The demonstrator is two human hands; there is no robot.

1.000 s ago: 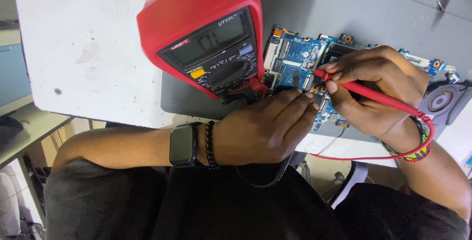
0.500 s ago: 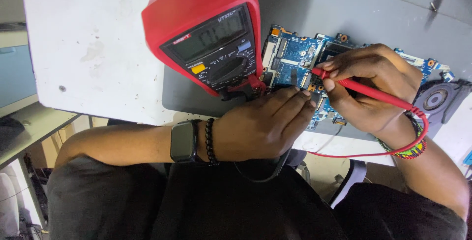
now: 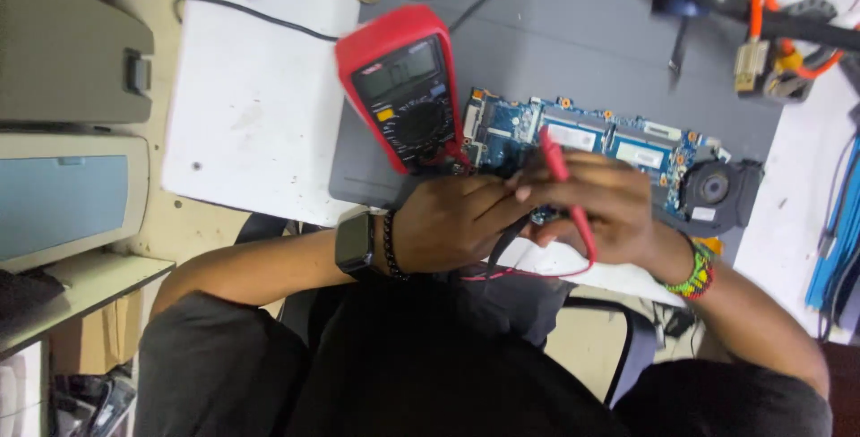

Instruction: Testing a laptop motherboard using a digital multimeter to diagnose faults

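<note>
The right hand [image 3: 600, 209] pinches a red probe [image 3: 564, 182] in its grip, with the thin tip sticking up past the fingers. Just under it lies a blue circuit board [image 3: 591, 137] on a grey mat [image 3: 573, 43] on the surface. The left hand [image 3: 457, 222] is curled shut, touching the right one, with a black probe [image 3: 502, 240] in its grip. A red meter [image 3: 403, 88] sits just beside the board.
</note>
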